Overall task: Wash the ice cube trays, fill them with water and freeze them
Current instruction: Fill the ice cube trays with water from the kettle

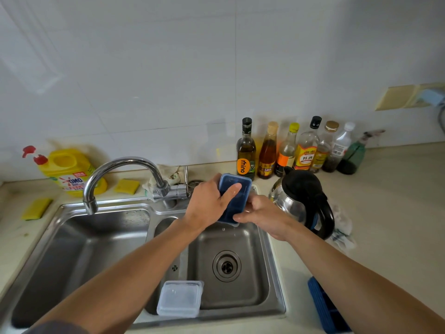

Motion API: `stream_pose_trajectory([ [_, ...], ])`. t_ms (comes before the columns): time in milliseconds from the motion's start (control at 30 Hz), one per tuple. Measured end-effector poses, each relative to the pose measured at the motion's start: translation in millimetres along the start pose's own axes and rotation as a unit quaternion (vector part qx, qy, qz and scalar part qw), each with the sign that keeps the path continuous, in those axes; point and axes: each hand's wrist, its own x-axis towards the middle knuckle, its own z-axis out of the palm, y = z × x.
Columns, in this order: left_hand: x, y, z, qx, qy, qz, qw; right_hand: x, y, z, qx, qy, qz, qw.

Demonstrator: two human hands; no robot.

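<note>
Head view, left hand (207, 203) and right hand (262, 215) gripping one blue tray (237, 196), second blue tray (325, 307) beside sink (275, 261)

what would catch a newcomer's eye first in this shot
The left hand and right hand grip a blue ice cube tray above the right basin of the steel sink, drops falling from it. Next come the yellow detergent jug on the counter at back left and the row of bottles along the wall at back right.
</note>
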Motion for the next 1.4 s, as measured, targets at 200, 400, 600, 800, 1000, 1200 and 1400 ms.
stream_pose_trajectory([
  [200, -3.1, -0.7, -2.2, 0.003, 0.005, 0.01, 1.0, -1.2, 0.4, 2.7, 0.0, -0.006, 0.009, 1.0],
  [400, -8.6, -0.6, 1.9, -0.019, 0.003, -0.019, 1.0, -4.6, 2.4, 0.4, 0.0, -0.016, 0.018, 1.0],
  [600, -11.4, -1.3, 5.1, -0.032, -0.019, -0.03, 0.999, -4.6, 4.9, -0.7, -0.005, -0.005, 0.024, 1.0],
  [800, -12.9, 1.7, 8.2, -0.152, -0.077, -0.126, 0.977, -4.9, 4.0, -5.8, -0.011, 0.024, 0.024, 0.999],
  [1000, -29.7, -6.2, 11.9, -0.205, -0.189, -0.187, 0.942, -6.8, 8.5, -12.5, 0.004, 0.08, 0.053, 0.995],
  [1200, -31.2, -15.0, 4.5, -0.238, -0.235, -0.177, 0.926, -6.6, 11.2, -10.5, 0.017, 0.068, 0.064, 0.995],
  [1400, -34.4, -22.0, -5.0, -0.227, -0.288, -0.19, 0.911, -1.1, 4.9, -13.5, 0.021, 0.096, 0.057, 0.993],
])
